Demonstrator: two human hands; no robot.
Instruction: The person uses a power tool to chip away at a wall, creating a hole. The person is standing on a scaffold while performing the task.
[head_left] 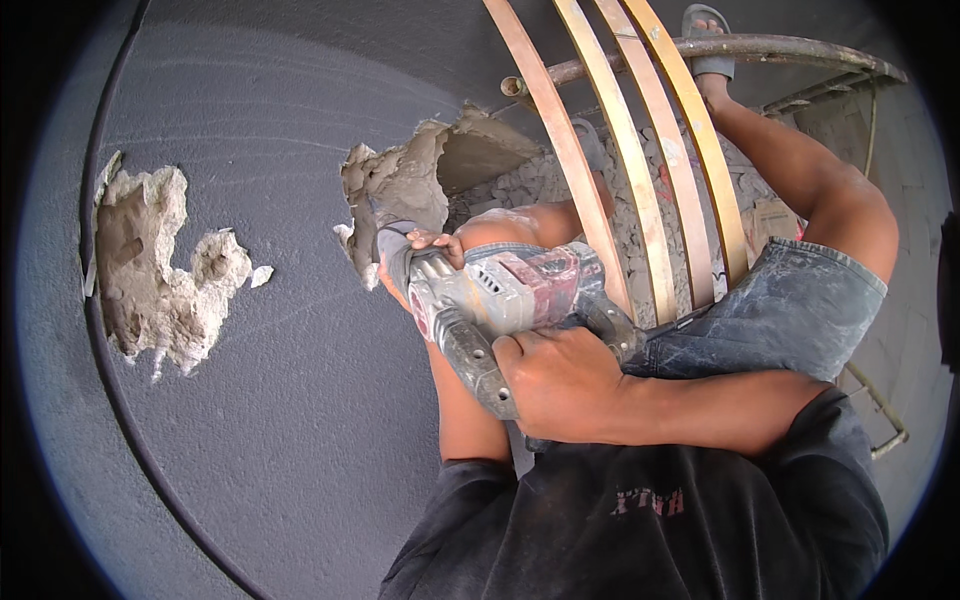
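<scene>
I hold a dusty grey and red power hammer [510, 290] across my lap with both hands. My right hand [560, 380] is closed round its dark handle [478, 360] on the side near my body. On the far side, my left hand [432, 243] has its fingers curled over the tool's front end, and my left forearm passes beneath the tool. Just beyond that hand, a broken hole [400, 180] with rough, pale edges opens in the dark grey wall [290, 330]. I cannot make out the tool's bit.
Further left, a second jagged patch [150, 260] is broken out of the wall. Several wooden slats [640, 170] run beside my legs, over grey rubble [510, 190]. A curved metal pipe [770, 45] crosses near my sandalled foot [710, 60]. A dark cable [690, 318] lies by my thigh.
</scene>
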